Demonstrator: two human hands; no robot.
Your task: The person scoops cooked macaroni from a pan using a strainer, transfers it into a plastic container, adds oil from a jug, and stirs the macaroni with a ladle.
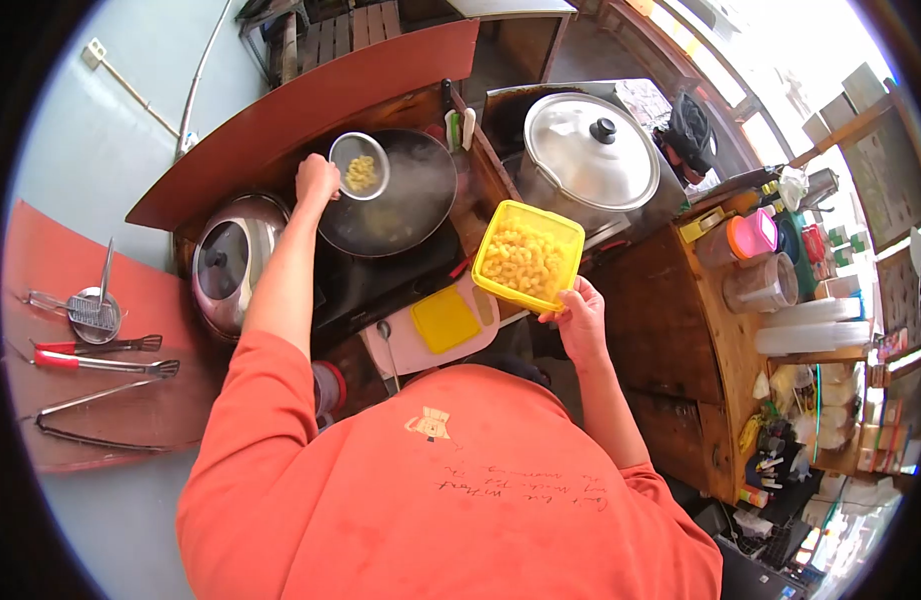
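Note:
My left hand is closed around the handle of a mesh strainer, which it holds over the left part of a dark wok. A small heap of macaroni lies in the strainer. Steam rises from the wok, and its contents are hard to make out. To the right, my right hand grips a square yellow container by its near right corner. More macaroni fills much of that container, which is held between the wok and a large lidded pot.
A rice cooker stands left of the wok. Below are a pink board, a yellow lid and a spoon. Tongs hang at far left. A wooden counter with plastic tubs is at right.

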